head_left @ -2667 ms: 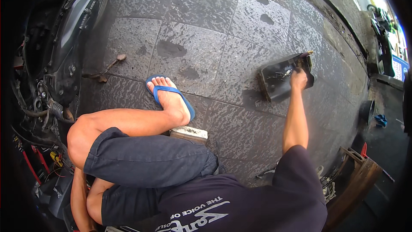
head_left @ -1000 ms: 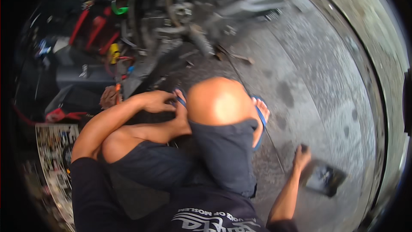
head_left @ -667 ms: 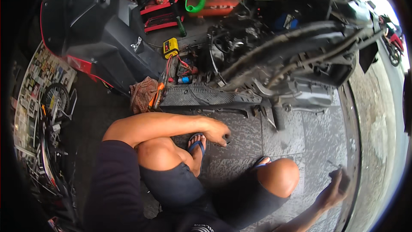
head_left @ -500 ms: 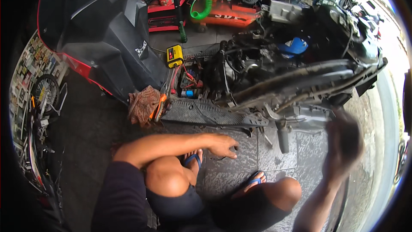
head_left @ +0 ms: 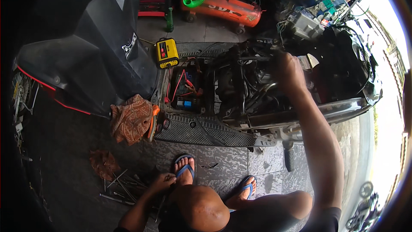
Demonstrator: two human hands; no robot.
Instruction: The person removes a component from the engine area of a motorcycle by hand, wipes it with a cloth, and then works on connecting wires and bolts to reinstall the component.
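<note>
My right hand (head_left: 288, 71) reaches into the opened scooter body (head_left: 251, 83), its fingers curled round something dark and indistinct among shadowed frame parts. Beside my sandalled left foot, my left hand (head_left: 163, 181) is closed low down; what its fingers hold is unclear. Long metal tools (head_left: 122, 187) lie left of that hand, next to a brown rag (head_left: 103, 163). A yellow charger (head_left: 167, 52) sits above an open battery compartment (head_left: 185, 86) with red leads. A patterned cloth (head_left: 131, 120) and an orange-handled tool (head_left: 153, 120) rest at the footboard (head_left: 195, 131).
A black, red-edged body panel (head_left: 81, 51) stands at the left. Behind the scooter are an orange compressor (head_left: 240, 15) with green coiled hose, a red tool rack (head_left: 150, 6) and a cluttered container (head_left: 322, 0). A bicycle wheel (head_left: 21, 94) shows at far left.
My view has turned from the floor to the scooter. My right hand has left the floor beside the dark tray and risen into the scooter. My left hand has drawn back toward the metal tools.
</note>
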